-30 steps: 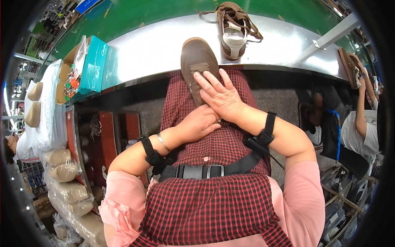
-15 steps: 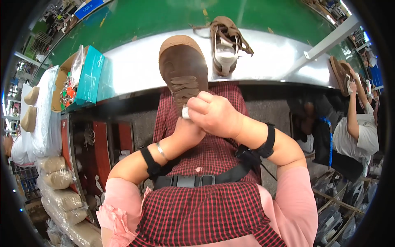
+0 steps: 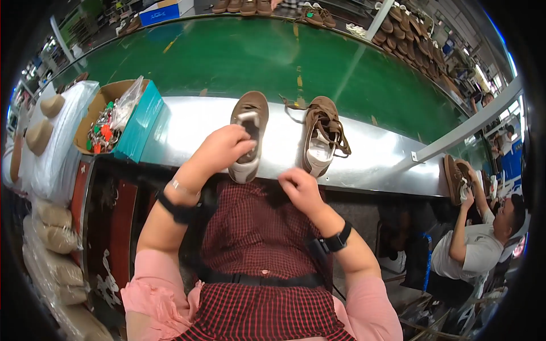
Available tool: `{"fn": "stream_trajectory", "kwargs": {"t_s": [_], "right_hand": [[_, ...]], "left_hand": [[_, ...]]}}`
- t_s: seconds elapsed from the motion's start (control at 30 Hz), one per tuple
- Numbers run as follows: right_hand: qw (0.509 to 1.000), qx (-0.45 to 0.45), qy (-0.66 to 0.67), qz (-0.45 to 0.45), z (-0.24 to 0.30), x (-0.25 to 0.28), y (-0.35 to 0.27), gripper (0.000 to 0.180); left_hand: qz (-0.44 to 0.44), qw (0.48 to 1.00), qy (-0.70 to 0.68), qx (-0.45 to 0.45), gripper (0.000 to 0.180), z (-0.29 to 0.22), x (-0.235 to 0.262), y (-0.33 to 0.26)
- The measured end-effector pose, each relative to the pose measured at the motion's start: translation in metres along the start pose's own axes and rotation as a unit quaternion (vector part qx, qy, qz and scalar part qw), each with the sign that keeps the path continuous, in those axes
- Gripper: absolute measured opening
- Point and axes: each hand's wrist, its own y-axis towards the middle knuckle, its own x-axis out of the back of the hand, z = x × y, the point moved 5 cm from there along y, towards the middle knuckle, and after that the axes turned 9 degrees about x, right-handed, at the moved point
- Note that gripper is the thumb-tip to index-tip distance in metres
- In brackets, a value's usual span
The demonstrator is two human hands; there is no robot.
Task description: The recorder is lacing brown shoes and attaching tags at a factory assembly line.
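left hand (image 3: pixel 224 149): fingers wrapped round a brown shoe (image 3: pixel 249 133) on the steel worktop (image 3: pixel 187 128)
right hand (image 3: pixel 300 190): loosely curled, holding nothing, near the laced shoe (image 3: pixel 322 133)

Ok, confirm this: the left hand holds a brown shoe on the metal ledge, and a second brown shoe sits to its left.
Wrong in one respect. The head view shows the left hand holding a brown shoe on the metal ledge, but the second brown shoe sits to its right, not its left.
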Motion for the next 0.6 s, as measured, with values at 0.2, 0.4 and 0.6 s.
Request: {"fn": "stream_trajectory", "kwargs": {"t_s": [0.2,0.4,0.6], "right_hand": [[1.0,-0.023,-0.006,-0.008,0.013,0.036,-0.004,0.007],[0.987,-0.067,-0.122,-0.081,-0.004,0.086,0.047,0.017],[0.96,-0.044,-0.263,0.08,-0.042,0.039,0.038,0.014]], "left_hand": [[0.043,0.997,0.057,-0.037,0.019,-0.019,-0.003,-0.035],[0.19,0.972,0.017,0.135,0.046,-0.009,-0.04,0.012],[0.152,0.987,0.059,-0.01,0.033,0.007,-0.055,0.015]]}}
